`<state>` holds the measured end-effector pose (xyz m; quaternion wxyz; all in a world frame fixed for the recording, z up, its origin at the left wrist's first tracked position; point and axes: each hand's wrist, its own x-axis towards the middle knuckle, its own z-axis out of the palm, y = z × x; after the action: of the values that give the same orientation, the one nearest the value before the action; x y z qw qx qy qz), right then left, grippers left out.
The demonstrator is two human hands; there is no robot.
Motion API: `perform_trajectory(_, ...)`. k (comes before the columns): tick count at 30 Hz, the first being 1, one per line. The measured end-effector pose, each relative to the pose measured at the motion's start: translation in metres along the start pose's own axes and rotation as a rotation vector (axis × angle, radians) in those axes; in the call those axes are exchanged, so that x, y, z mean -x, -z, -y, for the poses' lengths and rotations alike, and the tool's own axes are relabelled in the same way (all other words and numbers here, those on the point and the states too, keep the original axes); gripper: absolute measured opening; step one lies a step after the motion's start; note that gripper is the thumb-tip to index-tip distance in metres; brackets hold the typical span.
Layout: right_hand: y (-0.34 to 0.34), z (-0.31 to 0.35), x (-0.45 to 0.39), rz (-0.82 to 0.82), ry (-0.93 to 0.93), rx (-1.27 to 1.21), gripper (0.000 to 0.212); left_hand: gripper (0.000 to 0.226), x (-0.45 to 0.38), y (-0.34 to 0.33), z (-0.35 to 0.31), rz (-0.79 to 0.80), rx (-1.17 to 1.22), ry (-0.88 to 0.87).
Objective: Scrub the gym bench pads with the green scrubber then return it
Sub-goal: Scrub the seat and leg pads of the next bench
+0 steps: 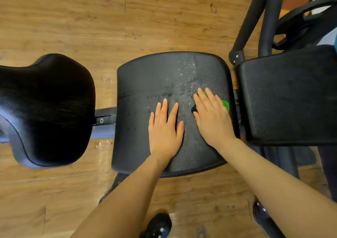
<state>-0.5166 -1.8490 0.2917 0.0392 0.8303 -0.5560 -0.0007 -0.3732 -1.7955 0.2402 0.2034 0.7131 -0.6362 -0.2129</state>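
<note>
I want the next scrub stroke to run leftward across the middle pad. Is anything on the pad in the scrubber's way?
Yes: the left hand lies flat on the middle pad, just left of the green scrubber pressed under the right hand.

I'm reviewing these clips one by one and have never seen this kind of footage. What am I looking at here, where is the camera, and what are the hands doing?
The one picture comes from a camera worn on a person's head, looking down. Below is a black gym bench: the middle pad, wet and foamy in streaks, with another pad to its right and a rounded pad to its left, over a wooden floor. The left hand rests flat on the middle pad. The right hand presses the green scrubber against it.
</note>
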Motion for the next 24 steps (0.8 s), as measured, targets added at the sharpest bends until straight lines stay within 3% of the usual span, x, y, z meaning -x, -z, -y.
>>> perform_trajectory(9, 0.005, 0.023, 0.06, 0.01, 0.005, 0.034, 0.052, 0.057, 0.0, 0.001, -0.001, -0.016, -0.004, -0.007)
perform_trajectory(19, 0.005, 0.011, 0.034, 0.07, 0.067, 0.122, 0.053, 0.056, 0.001, -0.001, 0.0, -0.019, -0.002, -0.011)
perform_trajectory(24, 0.005, 0.009, 0.012, 0.047, -0.057, 0.095, 0.049, 0.057, 0.0, 0.0, 0.0, -0.002, -0.006, -0.005)
